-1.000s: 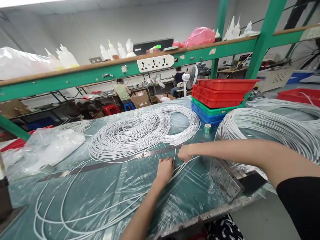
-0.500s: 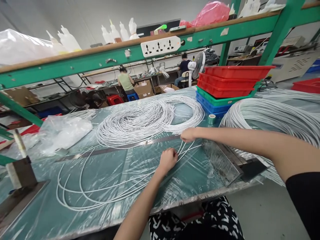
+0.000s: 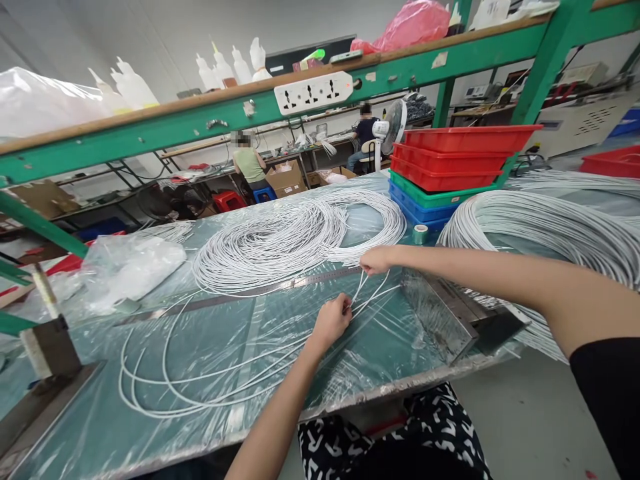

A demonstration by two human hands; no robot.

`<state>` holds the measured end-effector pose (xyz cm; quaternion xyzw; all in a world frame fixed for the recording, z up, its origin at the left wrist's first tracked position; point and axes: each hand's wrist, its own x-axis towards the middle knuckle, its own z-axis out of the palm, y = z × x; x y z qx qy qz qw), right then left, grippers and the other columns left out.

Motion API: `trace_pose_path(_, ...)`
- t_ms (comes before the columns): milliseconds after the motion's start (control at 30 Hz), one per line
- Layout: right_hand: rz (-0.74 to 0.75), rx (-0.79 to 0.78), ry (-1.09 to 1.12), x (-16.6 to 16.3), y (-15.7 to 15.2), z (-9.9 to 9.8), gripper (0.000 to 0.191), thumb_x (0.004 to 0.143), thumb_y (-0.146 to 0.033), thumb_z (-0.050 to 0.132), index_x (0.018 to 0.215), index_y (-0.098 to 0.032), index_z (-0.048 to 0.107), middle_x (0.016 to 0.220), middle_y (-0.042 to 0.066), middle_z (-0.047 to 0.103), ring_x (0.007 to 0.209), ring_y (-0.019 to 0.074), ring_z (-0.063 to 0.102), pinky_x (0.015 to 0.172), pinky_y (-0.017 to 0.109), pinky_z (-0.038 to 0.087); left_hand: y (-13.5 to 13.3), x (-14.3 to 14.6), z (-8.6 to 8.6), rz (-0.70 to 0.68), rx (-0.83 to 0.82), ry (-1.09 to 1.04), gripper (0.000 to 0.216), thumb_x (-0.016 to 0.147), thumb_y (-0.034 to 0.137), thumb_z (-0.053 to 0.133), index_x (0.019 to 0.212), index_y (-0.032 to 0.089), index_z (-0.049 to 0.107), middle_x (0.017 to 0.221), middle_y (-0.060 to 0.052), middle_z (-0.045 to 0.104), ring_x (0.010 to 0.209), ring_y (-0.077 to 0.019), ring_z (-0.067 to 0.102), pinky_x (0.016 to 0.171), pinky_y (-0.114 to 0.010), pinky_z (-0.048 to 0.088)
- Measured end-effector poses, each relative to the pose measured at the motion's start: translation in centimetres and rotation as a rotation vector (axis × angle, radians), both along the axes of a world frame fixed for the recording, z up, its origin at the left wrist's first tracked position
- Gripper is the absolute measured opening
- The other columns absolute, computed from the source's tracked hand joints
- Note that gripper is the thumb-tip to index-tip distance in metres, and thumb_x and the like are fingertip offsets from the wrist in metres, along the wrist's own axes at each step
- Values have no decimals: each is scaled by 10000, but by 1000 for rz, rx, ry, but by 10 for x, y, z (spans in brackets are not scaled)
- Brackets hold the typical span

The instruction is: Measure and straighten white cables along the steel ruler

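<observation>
Several loose white cables [image 3: 230,402] curve across the plastic-covered table and run up to the right through my left hand [image 3: 332,320]. Its fingers are closed around them near their ends. Farther up and to the right, my right hand [image 3: 376,260] pinches the end of a white cable between its fingers, just in front of a small cable coil [image 3: 395,223]. The exact grip of the fingertips is partly hidden. A steel ruler [image 3: 300,283] lies on the table behind my left hand. A larger heap of coiled white cable [image 3: 260,247] rests beyond it.
Right of my hands sits a metal block [image 3: 440,317]. A big cable coil [image 3: 550,220], a tape roll [image 3: 420,233] and stacked red trays [image 3: 460,160] stand behind. Another metal fixture [image 3: 50,350] is at the left, near a plastic bag [image 3: 140,267]. A green shelf beam [image 3: 175,127] crosses above.
The view has shifted slightly. My right hand has risen a little, and the cable ends between the hands spread slightly differently. Both hands stay closed.
</observation>
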<state>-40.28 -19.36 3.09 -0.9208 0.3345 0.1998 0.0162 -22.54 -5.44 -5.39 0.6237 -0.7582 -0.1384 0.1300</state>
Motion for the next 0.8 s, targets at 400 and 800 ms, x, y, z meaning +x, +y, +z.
trace_pose_path(400, -100, -31, -111, -46, 13, 34, 336, 904, -386, 602, 1159, -188, 694, 1089, 99, 709, 925, 233, 655, 672, 275, 404, -11, -10, 14, -19, -11, -83, 231, 884, 137, 462, 915, 217, 676, 776, -45, 675, 814, -214, 658, 674, -260, 360)
trace_pose_path(800, -249, 21, -401, -82, 18, 7, 390, 983, -473, 443, 952, -192, 711, 943, 71, 724, 867, 219, 646, 697, 275, 396, -46, -74, 6, -31, 17, -188, 251, 946, 169, 417, 985, 146, 664, 1064, -158, 638, 1023, -273, 618, 860, -353, 462)
